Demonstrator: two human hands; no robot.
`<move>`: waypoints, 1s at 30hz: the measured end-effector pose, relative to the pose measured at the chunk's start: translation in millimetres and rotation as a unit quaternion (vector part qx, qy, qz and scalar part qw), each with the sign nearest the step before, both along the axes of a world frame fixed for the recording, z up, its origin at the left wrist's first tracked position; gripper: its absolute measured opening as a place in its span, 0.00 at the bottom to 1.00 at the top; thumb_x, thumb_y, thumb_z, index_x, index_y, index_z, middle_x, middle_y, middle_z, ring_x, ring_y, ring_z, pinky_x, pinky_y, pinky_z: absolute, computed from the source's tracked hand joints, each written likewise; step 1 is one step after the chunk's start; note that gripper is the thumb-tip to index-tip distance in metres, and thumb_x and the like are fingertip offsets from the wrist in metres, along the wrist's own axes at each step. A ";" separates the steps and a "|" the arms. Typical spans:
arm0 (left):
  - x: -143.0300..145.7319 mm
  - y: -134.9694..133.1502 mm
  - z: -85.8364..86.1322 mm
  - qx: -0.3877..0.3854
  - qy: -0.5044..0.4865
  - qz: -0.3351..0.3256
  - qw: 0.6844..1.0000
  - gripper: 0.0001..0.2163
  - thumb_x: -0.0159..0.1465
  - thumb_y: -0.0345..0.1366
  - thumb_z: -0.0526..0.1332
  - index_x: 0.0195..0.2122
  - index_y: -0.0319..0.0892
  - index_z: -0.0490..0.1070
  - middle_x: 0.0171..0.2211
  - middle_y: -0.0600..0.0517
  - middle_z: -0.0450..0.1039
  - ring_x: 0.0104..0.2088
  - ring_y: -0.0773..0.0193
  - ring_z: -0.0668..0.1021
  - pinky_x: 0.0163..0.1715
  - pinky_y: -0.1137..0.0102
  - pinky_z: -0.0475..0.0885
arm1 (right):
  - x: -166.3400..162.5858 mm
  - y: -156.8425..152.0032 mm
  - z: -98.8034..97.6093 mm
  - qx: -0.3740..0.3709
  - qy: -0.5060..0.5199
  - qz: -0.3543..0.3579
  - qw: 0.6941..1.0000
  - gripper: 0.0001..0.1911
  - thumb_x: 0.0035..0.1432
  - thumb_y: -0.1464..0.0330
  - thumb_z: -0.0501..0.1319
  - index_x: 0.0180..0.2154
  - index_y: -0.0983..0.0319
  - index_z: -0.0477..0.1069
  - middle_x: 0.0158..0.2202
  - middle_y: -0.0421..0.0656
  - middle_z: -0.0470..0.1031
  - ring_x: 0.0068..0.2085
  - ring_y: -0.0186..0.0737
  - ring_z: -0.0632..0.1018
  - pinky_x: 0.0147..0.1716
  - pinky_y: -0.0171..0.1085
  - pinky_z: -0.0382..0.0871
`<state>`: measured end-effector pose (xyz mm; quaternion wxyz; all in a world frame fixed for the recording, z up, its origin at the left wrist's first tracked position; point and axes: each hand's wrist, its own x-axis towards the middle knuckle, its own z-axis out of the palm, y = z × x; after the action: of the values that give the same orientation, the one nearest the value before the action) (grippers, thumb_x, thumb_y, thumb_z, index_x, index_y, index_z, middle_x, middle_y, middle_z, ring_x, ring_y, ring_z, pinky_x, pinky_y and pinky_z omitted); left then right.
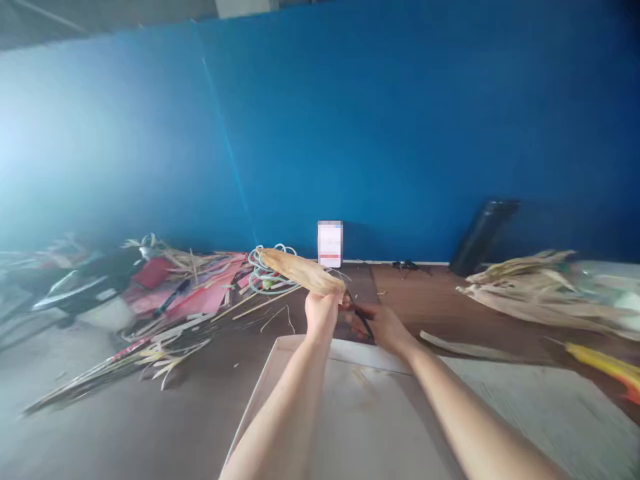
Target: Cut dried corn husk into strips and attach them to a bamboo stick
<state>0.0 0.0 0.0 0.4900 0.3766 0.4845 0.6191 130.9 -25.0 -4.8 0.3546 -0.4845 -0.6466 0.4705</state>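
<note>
Left hand (323, 312)'s got a pale dried husk (297, 269) pinched over the tabletop (415, 290), near a lit-up phone (330, 244). Right hand (386, 325)'s gripping a dark tool (367, 323) beside the husk's near end, too blurry to ID.

Pale glare at nine o'clock, darkness toward two
We see light wash across the blue wall (350, 120) from nine o'clock; smearing softens the plant stalks (120, 360) at eight and the yellow object (603, 363) at four, while the central dry husk (300, 270) reads clearer and the bright phone screen (330, 244) is pixelated.
</note>
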 end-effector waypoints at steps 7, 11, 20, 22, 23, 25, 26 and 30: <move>-1.0 2.7 -4.6 -0.002 -0.016 -0.005 1.000 0.10 0.50 0.33 0.61 0.31 0.35 0.75 0.23 0.48 0.74 0.26 0.61 0.77 0.24 0.69 0.74 | 3.9 6.6 -11.5 0.002 0.015 0.005 1.000 0.15 0.50 0.60 0.61 0.38 0.61 0.76 0.19 0.36 0.66 0.22 0.33 0.67 0.22 0.31 0.56; -1.1 2.1 -4.4 0.000 -0.025 -0.011 1.000 0.08 0.50 0.33 0.61 0.30 0.36 0.75 0.24 0.48 0.74 0.26 0.61 0.77 0.24 0.70 0.74 | 3.7 6.2 -11.3 -0.008 0.033 -0.001 0.999 0.16 0.50 0.60 0.62 0.39 0.61 0.76 0.19 0.36 0.66 0.22 0.33 0.66 0.22 0.31 0.56; -0.1 2.0 -2.0 -0.020 -0.059 -0.012 0.998 0.09 0.48 0.33 0.63 0.30 0.35 0.75 0.24 0.48 0.74 0.26 0.62 0.76 0.24 0.70 0.73 | 4.0 5.0 -8.6 -0.002 0.008 -0.012 1.000 0.17 0.50 0.59 0.61 0.39 0.61 0.76 0.19 0.37 0.67 0.22 0.33 0.67 0.21 0.31 0.56; 0.5 1.9 -1.1 -0.030 -0.075 -0.012 0.997 0.09 0.48 0.32 0.63 0.30 0.34 0.74 0.24 0.48 0.74 0.25 0.63 0.76 0.23 0.71 0.73 | 4.1 5.3 -9.3 -0.003 0.008 -0.015 1.000 0.18 0.50 0.59 0.62 0.40 0.62 0.76 0.19 0.37 0.67 0.22 0.33 0.67 0.21 0.31 0.57; 0.7 1.8 -0.5 -0.034 -0.087 -0.013 0.996 0.09 0.48 0.32 0.63 0.30 0.34 0.74 0.24 0.48 0.74 0.25 0.63 0.76 0.23 0.71 0.73 | 4.1 5.2 -9.4 -0.002 0.007 -0.015 1.000 0.18 0.49 0.58 0.62 0.40 0.62 0.76 0.19 0.37 0.67 0.22 0.33 0.67 0.21 0.31 0.57; 1.1 1.4 0.7 -0.041 -0.110 -0.018 0.993 0.09 0.47 0.31 0.63 0.30 0.33 0.74 0.24 0.48 0.73 0.24 0.64 0.76 0.22 0.72 0.72 | 4.0 4.8 -9.1 -0.003 0.005 -0.015 1.000 0.19 0.49 0.58 0.62 0.40 0.62 0.76 0.19 0.37 0.67 0.21 0.33 0.67 0.21 0.31 0.57; 1.3 1.1 1.3 -0.044 -0.121 -0.022 0.991 0.09 0.47 0.31 0.63 0.30 0.33 0.73 0.24 0.47 0.73 0.24 0.64 0.76 0.22 0.73 0.72 | 4.0 4.5 -8.8 -0.004 0.005 -0.015 1.000 0.19 0.49 0.57 0.61 0.40 0.62 0.76 0.19 0.37 0.67 0.21 0.33 0.67 0.21 0.31 0.56; 2.0 0.0 3.1 -0.051 -0.146 -0.028 0.988 0.09 0.47 0.31 0.64 0.29 0.32 0.72 0.23 0.47 0.73 0.24 0.65 0.76 0.22 0.73 0.72 | 3.6 3.6 -7.4 0.006 -0.002 -0.013 1.000 0.18 0.50 0.57 0.61 0.38 0.62 0.76 0.19 0.37 0.67 0.21 0.33 0.67 0.21 0.31 0.56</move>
<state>2.0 0.0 3.1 0.5911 0.2698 0.4284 0.6279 134.5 -21.5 -12.2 0.3625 -0.4919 -0.6435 0.4610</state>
